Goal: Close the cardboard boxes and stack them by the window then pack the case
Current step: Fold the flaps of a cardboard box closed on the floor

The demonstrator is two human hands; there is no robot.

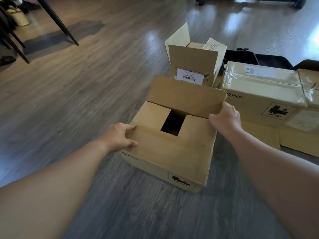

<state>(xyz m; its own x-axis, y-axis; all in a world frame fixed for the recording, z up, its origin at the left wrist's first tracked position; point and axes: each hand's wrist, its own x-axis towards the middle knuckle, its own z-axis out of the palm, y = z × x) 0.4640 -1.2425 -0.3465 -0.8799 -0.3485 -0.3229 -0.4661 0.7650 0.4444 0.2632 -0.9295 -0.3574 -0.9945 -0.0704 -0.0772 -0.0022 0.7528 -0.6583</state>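
- The left hand (119, 137), at centre-left of the frame, is gripping the near-left top edge of the brown corrugated cardboard box (172, 152), with the thumb lying on the folded near flap and the fingers curling over the edge.
- The right hand (224, 118), at centre-right, is grasping the right end of the box's long far flap (186, 97), which is standing half raised and leaning toward the opening.
- The two short inner flaps are lying folded down, and a dark rectangular gap (173, 125) is showing between them; the box is judged to be partly closed, with the far flap yet to be lowered.
- Just behind this box, in the upper centre, a smaller tan cardboard box with a white barcode label (191, 66) is standing with its flaps upright, so it is unclosed.
- At the right of the frame, a large tape-sealed cardboard carton printed with a logo (259, 90) is resting on other cartons, apparently closed.
- Behind those cartons, a black soft case (241, 56) is lying open on the grey wood-plank floor (86, 83); its packing appears not yet begun.
- No window is in view, so the stacking is judged to be undone.
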